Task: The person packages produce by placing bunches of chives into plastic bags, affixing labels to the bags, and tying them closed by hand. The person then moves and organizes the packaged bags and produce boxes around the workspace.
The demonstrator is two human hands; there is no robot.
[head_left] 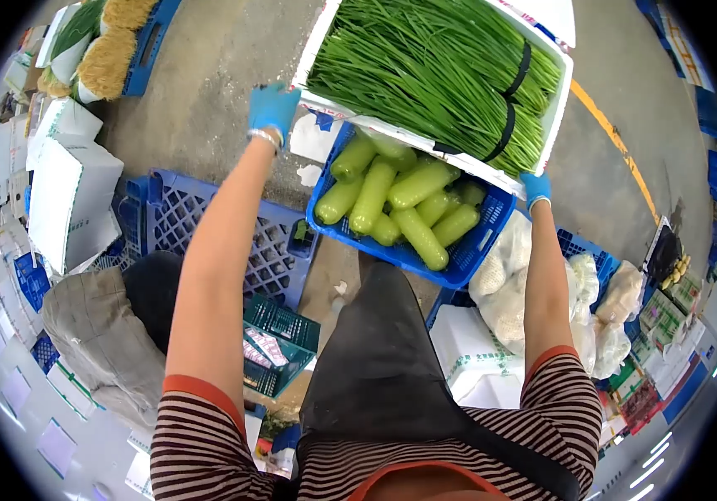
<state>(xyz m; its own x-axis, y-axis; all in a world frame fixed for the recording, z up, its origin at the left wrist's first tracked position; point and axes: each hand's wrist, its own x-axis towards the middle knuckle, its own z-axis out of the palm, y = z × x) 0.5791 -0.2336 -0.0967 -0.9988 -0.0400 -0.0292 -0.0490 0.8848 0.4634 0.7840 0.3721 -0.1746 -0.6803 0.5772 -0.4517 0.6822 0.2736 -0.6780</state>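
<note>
A white foam box (425,138) full of long green Chinese chives (425,67), bundled with black bands, is tilted at the top of the view. My left hand (273,110), in a blue glove, is closed at its left corner; the fingertips are partly hidden. Gloved in blue too, my right hand (535,188) grips the near right corner, with most fingers out of sight beneath. Close below the box is a blue crate (392,255) holding several pale green, plastic-wrapped gourds (373,196). The box overlaps the crate's far side; I cannot tell whether they touch.
A blue-grey plastic pallet (279,250) and a green crate (279,380) lie left of my legs. White bags (504,292) and a foam box (479,359) stand on the right. White foam boxes (75,192) stand far left. A yellow line (617,138) crosses the concrete floor.
</note>
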